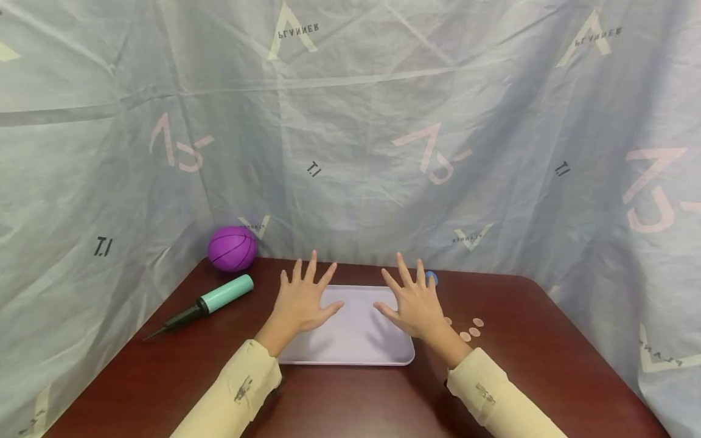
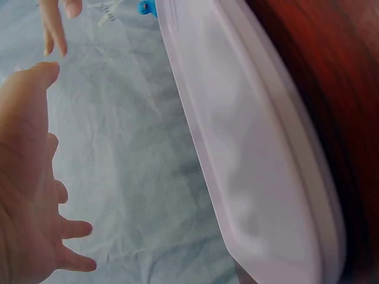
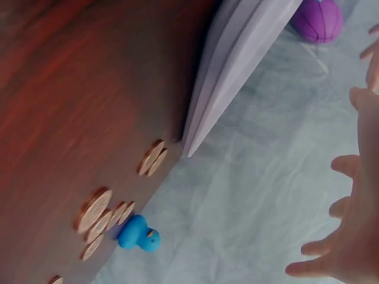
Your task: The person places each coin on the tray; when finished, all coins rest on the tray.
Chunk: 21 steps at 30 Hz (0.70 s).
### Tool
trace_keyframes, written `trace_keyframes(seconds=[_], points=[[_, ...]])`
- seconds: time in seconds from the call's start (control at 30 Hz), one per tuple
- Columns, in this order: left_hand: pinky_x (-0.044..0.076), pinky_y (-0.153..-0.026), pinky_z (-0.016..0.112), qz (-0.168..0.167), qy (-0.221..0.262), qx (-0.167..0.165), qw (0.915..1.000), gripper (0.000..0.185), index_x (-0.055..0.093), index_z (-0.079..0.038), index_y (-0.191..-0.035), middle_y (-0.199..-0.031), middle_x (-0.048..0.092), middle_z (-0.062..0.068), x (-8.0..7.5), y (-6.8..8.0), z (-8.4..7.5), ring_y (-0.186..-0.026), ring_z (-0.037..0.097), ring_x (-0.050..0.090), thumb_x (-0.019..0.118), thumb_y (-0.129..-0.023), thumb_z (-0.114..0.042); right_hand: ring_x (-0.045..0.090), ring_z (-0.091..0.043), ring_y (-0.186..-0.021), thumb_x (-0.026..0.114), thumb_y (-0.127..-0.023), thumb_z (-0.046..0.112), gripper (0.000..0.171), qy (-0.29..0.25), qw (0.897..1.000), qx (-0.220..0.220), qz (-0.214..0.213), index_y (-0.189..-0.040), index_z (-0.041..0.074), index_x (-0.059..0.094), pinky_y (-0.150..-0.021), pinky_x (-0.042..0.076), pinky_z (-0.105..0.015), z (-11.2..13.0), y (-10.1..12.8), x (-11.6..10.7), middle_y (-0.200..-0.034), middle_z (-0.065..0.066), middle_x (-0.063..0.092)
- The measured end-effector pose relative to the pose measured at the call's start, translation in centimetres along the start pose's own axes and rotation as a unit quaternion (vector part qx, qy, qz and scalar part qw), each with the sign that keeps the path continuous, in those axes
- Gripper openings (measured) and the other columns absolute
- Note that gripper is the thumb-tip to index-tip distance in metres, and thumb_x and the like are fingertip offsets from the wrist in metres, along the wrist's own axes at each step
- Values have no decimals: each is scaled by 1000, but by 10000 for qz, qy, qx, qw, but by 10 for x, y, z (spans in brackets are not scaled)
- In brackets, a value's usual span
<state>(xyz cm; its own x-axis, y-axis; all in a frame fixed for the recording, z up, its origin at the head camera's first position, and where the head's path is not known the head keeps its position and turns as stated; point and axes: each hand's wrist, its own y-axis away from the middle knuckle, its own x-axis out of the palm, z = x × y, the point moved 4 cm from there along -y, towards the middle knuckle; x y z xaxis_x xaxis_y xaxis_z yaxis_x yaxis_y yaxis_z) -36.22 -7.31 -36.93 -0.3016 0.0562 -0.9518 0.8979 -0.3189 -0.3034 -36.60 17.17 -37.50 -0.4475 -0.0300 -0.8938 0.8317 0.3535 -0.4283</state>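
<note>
Both hands are held up over a pale lilac tray, fingers spread and nothing in them. The left hand is above the tray's left part, the right hand above its right part. In the left wrist view the left hand appears clear of the tray. The right hand likewise touches nothing in the right wrist view. Behind the right fingers, a small blue toy duck is partly hidden; it shows whole in the right wrist view. Several copper-coloured coins lie right of the tray.
A purple basketball sits at the table's back left corner. In front of it lies a teal and black hand pump, its nozzle toward the left edge. Grey printed cloth hangs around the dark red wooden table.
</note>
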Motion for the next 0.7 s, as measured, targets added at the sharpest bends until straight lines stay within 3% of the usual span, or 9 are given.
trace_keyframes(seconds=[0.2,0.37,0.57,0.7], points=[[42,-100,60,-208,318,-61,9993,77,18,-28,-160,-161,24,20,-2,10,18,-132,45,42,40,-96,-66,30,-48,-141,52,-93,63,68,-453,9989,-24,72,-150,26,46,-102,36,-67,-13,10,2,-161,-17,25],[49,-89,57,-373,685,-73,9969,69,32,-21,-157,-149,44,19,-1,20,36,-120,43,51,54,-97,-49,38,-54,-130,62,-93,51,60,-855,9963,19,34,-140,14,57,-96,42,-63,-34,16,3,-150,-25,37],[52,-74,57,26,1415,-376,9892,57,48,-20,-147,-139,51,17,14,35,61,-116,42,53,62,-94,-37,49,-48,-112,71,-89,40,52,-995,9949,90,157,-130,9,63,-85,49,-58,-55,26,7,-127,-23,53],[51,-74,61,370,1701,-729,9820,52,54,-19,-143,-137,54,17,27,40,73,-116,41,55,64,-93,-34,56,-39,-105,72,-90,36,43,-1536,9848,388,716,-123,10,68,-76,53,-52,-65,31,16,-116,-14,61]])
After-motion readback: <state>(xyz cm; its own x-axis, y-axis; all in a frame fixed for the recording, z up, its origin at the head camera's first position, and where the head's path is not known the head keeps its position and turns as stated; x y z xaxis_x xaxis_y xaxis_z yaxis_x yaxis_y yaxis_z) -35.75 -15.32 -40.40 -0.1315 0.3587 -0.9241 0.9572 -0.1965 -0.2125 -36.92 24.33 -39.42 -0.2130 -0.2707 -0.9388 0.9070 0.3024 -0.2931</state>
